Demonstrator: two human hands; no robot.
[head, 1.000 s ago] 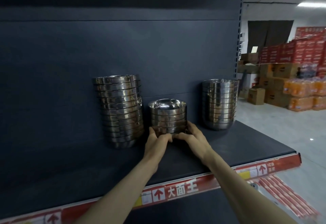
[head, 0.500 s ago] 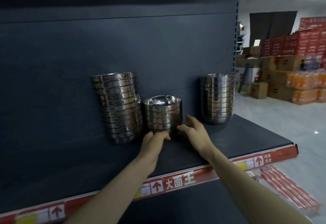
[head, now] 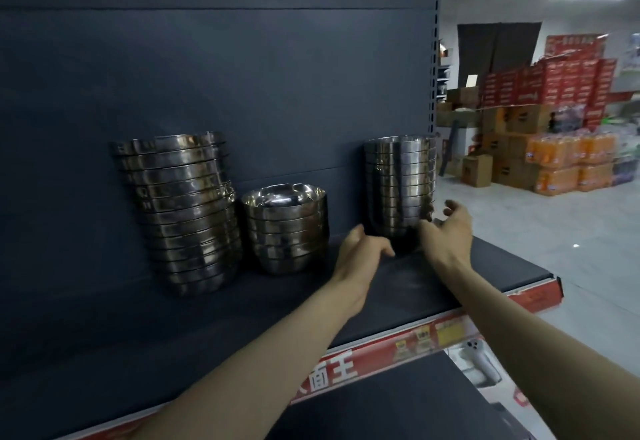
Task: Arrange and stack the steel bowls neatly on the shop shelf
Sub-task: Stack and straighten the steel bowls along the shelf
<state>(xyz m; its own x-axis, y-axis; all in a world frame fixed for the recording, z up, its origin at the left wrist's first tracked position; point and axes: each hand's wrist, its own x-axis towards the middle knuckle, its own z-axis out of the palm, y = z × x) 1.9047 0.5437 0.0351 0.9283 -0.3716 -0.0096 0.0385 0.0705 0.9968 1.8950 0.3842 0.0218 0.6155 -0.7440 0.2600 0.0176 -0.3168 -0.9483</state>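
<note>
Hands (head: 408,242) flank right bowl stack (head: 398,187); shelf strip (head: 332,370) reads "面王".

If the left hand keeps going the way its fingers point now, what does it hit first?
Most likely the base of the right-hand bowl stack. The left hand points at its lower left side, with only bare shelf between them; the exact gap is hard to judge.

3 stacks of steel bowls (head: 398,183) on 1 shelf (head: 450,277); 2 hands (head: 363,249).
</note>
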